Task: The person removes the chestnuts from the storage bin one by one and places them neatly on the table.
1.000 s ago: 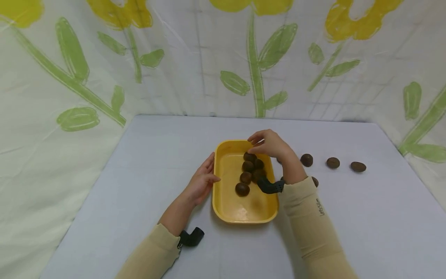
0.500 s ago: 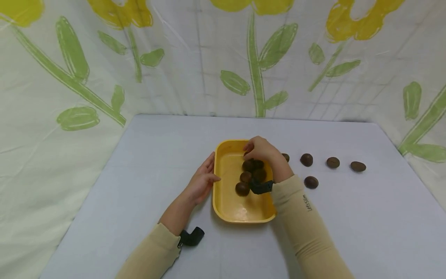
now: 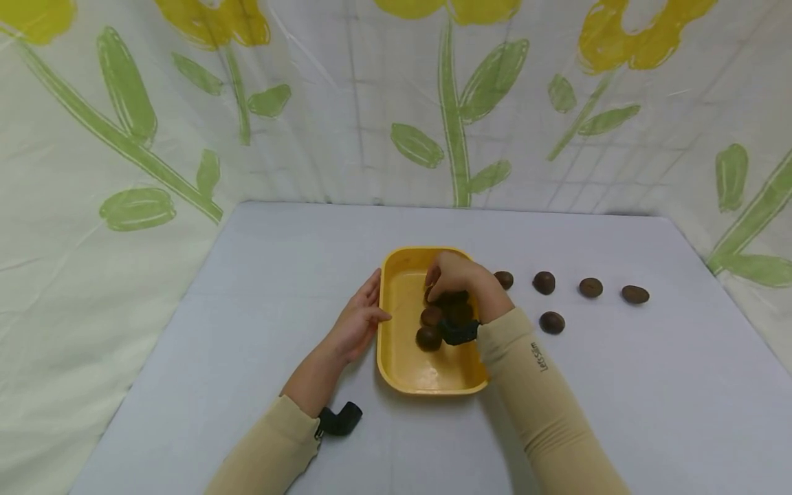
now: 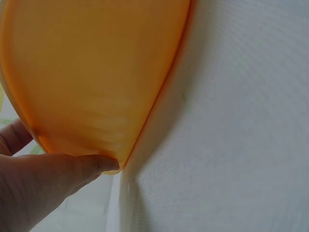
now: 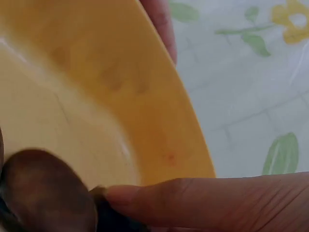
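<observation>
A yellow plastic tray [image 3: 396,371] with several brown chestnuts in it stands on the table. At its left wall, my left hand [image 3: 359,320] has the thumb over the rim and the fingers along the outside; the left wrist view shows a finger [image 4: 82,166] against the outer wall. My right hand [image 3: 454,275] reaches down into the far part of the tray and pinches a chestnut, mostly hidden by the fingers. Two other chestnuts, one [image 3: 431,317] behind another [image 3: 429,338], lie just below it. Close up, a large chestnut [image 5: 48,191] is beside the right thumb [image 5: 145,195].
Right of the tray, several chestnuts lie apart on the white table [image 3: 247,330]: a row runs from one [image 3: 504,280] near the rim to an oblong one [image 3: 635,295], with another [image 3: 552,322] nearer. A flower-printed curtain [image 3: 322,103] hangs behind.
My right hand has come down and left into the tray, from the topmost chestnut toward the ones below, which have shifted slightly. Chestnuts outside the tray came into view. My left hand has stayed put.
</observation>
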A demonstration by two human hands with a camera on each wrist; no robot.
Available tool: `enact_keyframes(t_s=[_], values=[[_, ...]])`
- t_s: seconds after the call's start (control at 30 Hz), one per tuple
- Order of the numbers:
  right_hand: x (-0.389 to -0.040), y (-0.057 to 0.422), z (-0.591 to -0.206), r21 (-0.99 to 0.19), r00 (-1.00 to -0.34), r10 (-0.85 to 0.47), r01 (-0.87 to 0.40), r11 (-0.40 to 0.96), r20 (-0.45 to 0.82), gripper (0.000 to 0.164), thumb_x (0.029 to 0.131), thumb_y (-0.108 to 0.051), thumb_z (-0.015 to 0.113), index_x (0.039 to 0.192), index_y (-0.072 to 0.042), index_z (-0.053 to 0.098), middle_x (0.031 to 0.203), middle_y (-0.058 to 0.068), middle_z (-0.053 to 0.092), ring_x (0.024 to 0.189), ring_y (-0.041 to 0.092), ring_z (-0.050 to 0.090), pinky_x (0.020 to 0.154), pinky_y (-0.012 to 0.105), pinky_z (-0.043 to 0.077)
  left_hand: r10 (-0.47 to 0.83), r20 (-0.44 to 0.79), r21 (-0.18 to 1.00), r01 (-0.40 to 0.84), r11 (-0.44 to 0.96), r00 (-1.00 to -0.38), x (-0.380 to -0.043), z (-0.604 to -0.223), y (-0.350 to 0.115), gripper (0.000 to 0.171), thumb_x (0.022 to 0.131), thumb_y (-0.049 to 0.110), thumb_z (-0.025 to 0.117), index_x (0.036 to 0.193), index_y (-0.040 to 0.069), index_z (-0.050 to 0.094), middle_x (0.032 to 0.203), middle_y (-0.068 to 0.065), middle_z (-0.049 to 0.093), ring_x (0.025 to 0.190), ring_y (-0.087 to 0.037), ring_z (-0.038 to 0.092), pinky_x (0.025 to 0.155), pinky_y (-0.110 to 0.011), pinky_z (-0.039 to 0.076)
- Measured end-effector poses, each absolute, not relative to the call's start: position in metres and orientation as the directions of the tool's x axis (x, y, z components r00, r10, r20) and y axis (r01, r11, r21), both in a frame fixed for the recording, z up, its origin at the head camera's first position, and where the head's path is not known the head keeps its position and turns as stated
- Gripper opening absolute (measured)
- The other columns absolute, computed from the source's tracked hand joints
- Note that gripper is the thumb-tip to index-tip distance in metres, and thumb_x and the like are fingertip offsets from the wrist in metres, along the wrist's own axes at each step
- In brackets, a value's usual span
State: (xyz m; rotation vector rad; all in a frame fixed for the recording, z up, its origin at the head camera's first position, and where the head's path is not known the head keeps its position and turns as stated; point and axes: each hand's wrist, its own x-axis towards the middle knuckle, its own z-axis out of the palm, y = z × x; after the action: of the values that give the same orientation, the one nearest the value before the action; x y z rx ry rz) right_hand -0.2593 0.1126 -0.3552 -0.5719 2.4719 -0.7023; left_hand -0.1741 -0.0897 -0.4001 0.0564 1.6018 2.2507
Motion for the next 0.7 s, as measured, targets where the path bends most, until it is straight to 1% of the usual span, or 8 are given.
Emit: enact_keyframes(t_s=[0.1,0.23,0.4,0.57,0.7], values=[[-0.2597,0.111,-0.3583,-0.574,-0.751,-0.555,-0.291,0.765,-0.359,0.025,0.073,-0.01,0.072,0.096,-0.002,0.072,0.097,0.011,0.071,0.089,0.021,0.065,0.079,0.029,0.053,0.328,-0.178,0.92,-0.275,-0.279,-0.928,-0.1739,-0.4,-0.0897,0.083,0.081,-0.018,0.036,0.151,0.013,0.003,0.159,-0.002,0.001,0.146,-0.017,0.002,0.117,-0.038,0.014],[-0.2594,0.1096,-0.3586,-0.556,-0.737,-0.568,-0.316,0.769,-0.366,0.023,0.072,-0.01,0.071,0.094,-0.003,0.072,0.095,0.01,0.071,0.086,0.019,0.064,0.077,0.027,0.053,0.328,-0.176,0.921,-0.273,-0.277,-0.928,-0.1739,-0.4006,-0.0898,0.083,0.081,-0.018,0.037,0.151,0.013,0.003,0.159,-0.002,0.001,0.146,-0.017,0.002,0.117,-0.039,0.015],[-0.2587,0.1101,-0.3574,-0.546,-0.748,-0.556,-0.314,0.777,-0.362,0.021,0.073,-0.009,0.07,0.094,-0.004,0.073,0.095,0.009,0.071,0.082,0.017,0.063,0.074,0.026,0.052,0.334,-0.173,0.916,-0.276,-0.292,-0.927,-0.1742,-0.4006,-0.0899,0.083,0.081,-0.018,0.036,0.151,0.012,0.002,0.158,-0.003,0.001,0.146,-0.018,0.002,0.117,-0.039,0.015],[-0.2567,0.1123,-0.3543,-0.564,-0.773,-0.543,-0.3,0.769,-0.328,0.026,0.074,-0.012,0.07,0.098,-0.003,0.071,0.097,0.01,0.07,0.08,0.016,0.062,0.074,0.028,0.052,0.343,-0.168,0.915,-0.275,-0.294,-0.924,-0.1743,-0.3999,-0.09,0.084,0.081,-0.019,0.035,0.151,0.012,0.001,0.158,-0.003,0.0,0.146,-0.018,0.001,0.117,-0.039,0.013],[-0.255,0.1132,-0.351,-0.583,-0.792,-0.524,-0.275,0.765,-0.314,0.029,0.075,-0.014,0.07,0.102,-0.003,0.07,0.099,0.011,0.07,0.082,0.017,0.062,0.077,0.03,0.052,0.347,-0.166,0.916,-0.274,-0.293,-0.923,-0.1746,-0.3997,-0.0903,0.084,0.081,-0.018,0.035,0.151,0.013,0.001,0.158,-0.002,0.0,0.146,-0.018,0.001,0.117,-0.04,0.014]])
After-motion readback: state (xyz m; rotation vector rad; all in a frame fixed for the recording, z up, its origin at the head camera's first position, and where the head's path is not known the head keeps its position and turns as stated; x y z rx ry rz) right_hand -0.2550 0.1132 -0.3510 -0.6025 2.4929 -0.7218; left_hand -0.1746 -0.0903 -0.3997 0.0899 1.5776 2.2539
